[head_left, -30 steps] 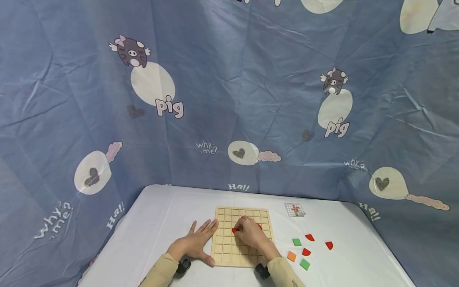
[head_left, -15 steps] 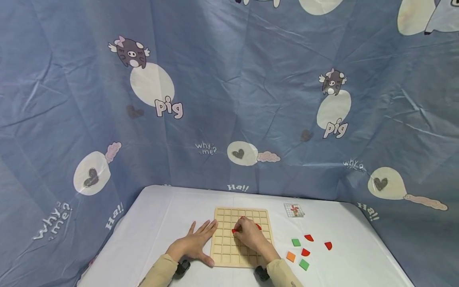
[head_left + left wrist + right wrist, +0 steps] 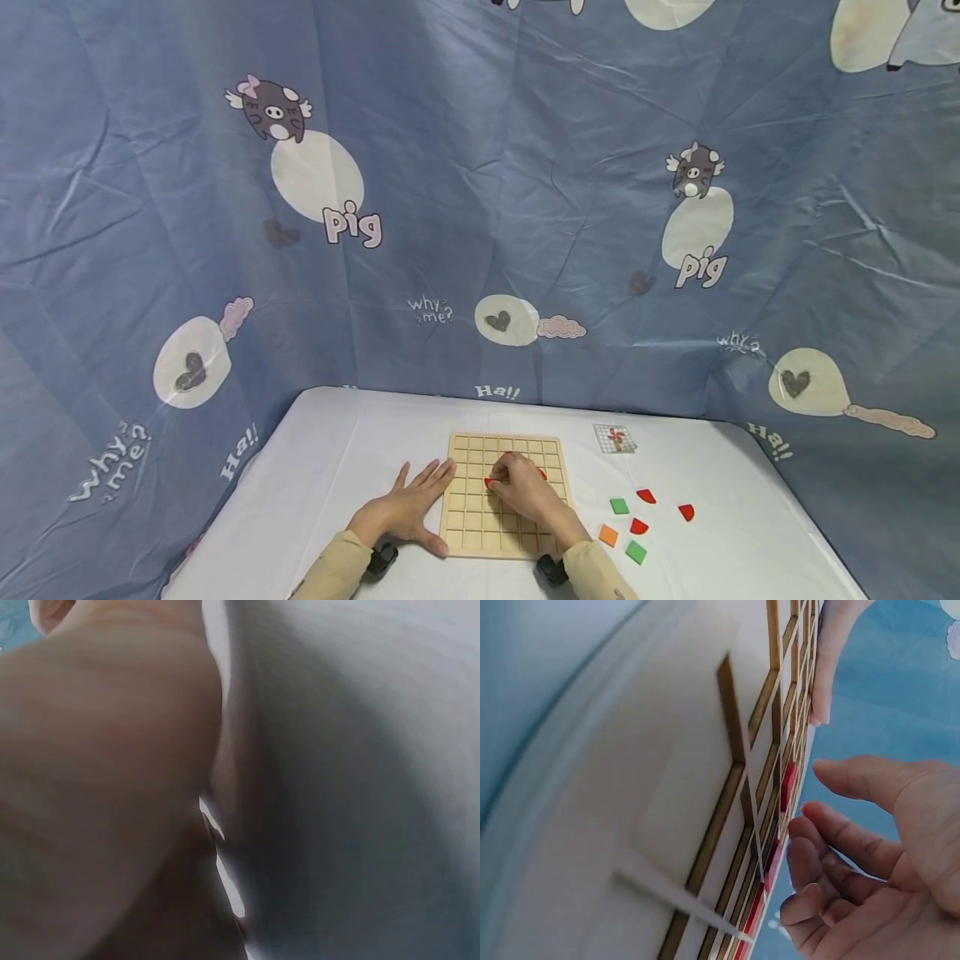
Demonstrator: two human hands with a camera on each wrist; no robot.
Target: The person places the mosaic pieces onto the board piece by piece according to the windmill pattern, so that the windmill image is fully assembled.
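Note:
My left hand (image 3: 411, 508) lies with its fingers spread, fingertips and thumb at the left edge of a square wooden grid board (image 3: 468, 521). In the left wrist view a blurred part of that hand (image 3: 105, 780) fills the left side. My right hand (image 3: 525, 487) is over the board, its thumb and index finger at a red quarter-circle tile (image 3: 490, 483). In the right wrist view this red tile (image 3: 788, 786) sits at a grid cell, with the bent thumb and index finger apart and a small gap beside it. More red tiles (image 3: 542, 473) on the board are partly hidden by the right hand.
Right of the board lie red quarter-circle tiles (image 3: 639, 527), green square tiles (image 3: 637, 552) and an orange square tile (image 3: 609, 536) on the white table (image 3: 720, 483). Behind them is a small card with a gridded picture (image 3: 615, 438). A blue printed curtain (image 3: 420, 250) surrounds the table.
Almost nothing differs; the view shifts very slightly. Both hands keep their places, the right one staying at the same red tile with barely visible finger movement.

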